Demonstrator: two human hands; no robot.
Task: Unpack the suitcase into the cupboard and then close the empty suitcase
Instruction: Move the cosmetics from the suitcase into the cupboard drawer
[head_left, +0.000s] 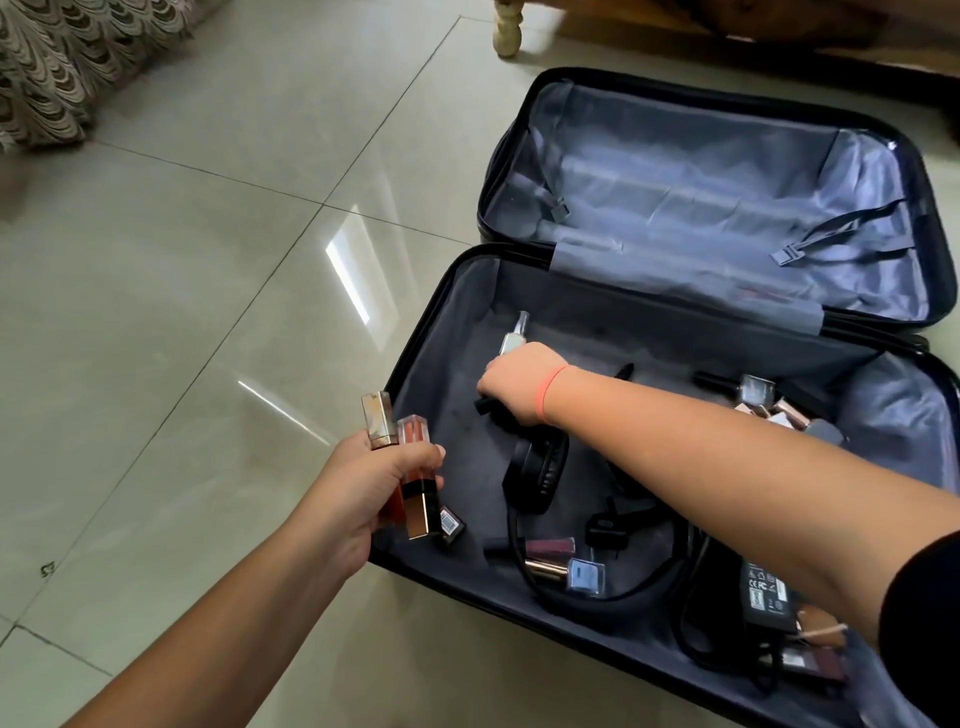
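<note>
Head view: suitcase (691, 332) far from empty; left hand (363, 488) clutches lipstick tubes (410, 467), right hand (519, 384) closes on a bottle (511, 340) inside.

Left hand (366, 486) raised at lower centre, fingers curled tight in a full grip, forearm bare. Right hand (519, 387) stretched forward and down, knuckles up, fingers closed in a grasp, pink band at the wrist, dark sleeve near the elbow.

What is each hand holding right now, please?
Left hand: closed around several lipstick tubes.
Right hand: closed on a clear bottle and a black tube inside the suitcase.
</note>
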